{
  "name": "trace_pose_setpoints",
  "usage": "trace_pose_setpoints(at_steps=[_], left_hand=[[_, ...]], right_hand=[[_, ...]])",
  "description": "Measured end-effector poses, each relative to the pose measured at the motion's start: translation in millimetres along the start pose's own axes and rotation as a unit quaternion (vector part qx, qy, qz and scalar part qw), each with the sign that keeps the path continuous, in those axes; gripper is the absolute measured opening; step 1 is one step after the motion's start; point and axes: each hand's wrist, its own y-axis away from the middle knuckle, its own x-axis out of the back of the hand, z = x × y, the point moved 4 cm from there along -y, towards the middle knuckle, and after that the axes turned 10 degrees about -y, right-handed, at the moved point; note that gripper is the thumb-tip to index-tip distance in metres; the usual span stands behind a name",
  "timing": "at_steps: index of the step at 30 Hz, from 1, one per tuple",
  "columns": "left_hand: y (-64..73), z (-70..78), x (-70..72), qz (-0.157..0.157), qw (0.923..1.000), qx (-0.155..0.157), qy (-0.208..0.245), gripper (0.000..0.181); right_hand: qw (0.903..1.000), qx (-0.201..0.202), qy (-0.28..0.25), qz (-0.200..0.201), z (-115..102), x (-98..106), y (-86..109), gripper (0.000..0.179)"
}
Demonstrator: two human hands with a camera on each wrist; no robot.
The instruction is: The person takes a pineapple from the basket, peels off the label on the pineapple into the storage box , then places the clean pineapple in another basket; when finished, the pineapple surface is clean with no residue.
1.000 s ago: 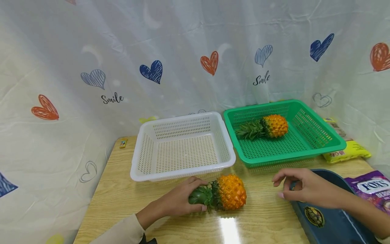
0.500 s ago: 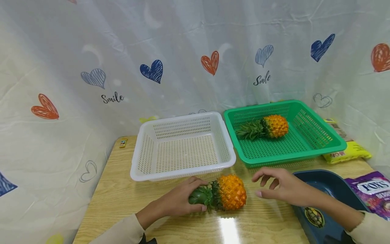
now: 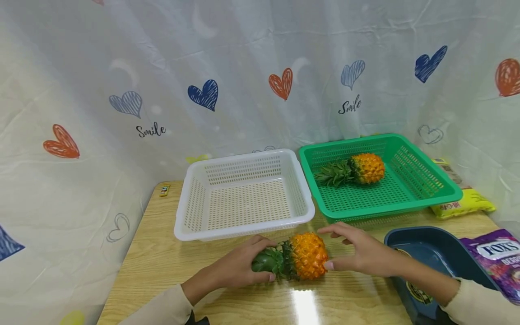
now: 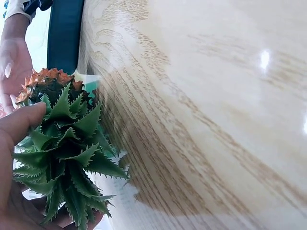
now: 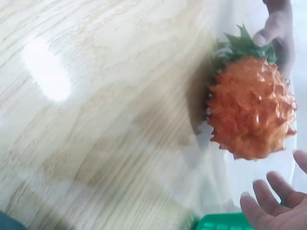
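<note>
A small pineapple [image 3: 309,256] with an orange, spiky body and a green crown lies on its side on the wooden table, crown to the left. My left hand [image 3: 248,265] holds it by the crown; the left wrist view shows the thumb and fingers around the toothed leaves [image 4: 67,148]. My right hand [image 3: 357,253] is at the orange end, thumb and fingers spread to either side of it. In the right wrist view, the right-hand fingers [image 5: 264,196] are apart from the fruit and hold nothing. A second pineapple [image 3: 369,168] lies in the green basket [image 3: 400,186].
A white basket [image 3: 248,203] stands behind the held pineapple, beside the green one. Under my right forearm is a dark blue tray [image 3: 430,247]. Purple [image 3: 497,255] and yellow packets [image 3: 463,205] lie at the right; a small yellow item [image 3: 164,190] sits at the far left corner.
My right hand has moved left from over the blue tray to the pineapple's orange end, its fingers spreading. The left hand and the pineapple have stayed in place.
</note>
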Motion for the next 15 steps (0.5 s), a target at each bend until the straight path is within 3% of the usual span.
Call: trace_pose_setpoints(at_steps=[15], left_hand=[[-1.4,-1.3,-0.6,-0.001,0.9999,-0.004,-0.010,0.069]], right_hand=[[0.9996,0.025,-0.007,-0.011,0.0,-25.1,-18.1,0.087]])
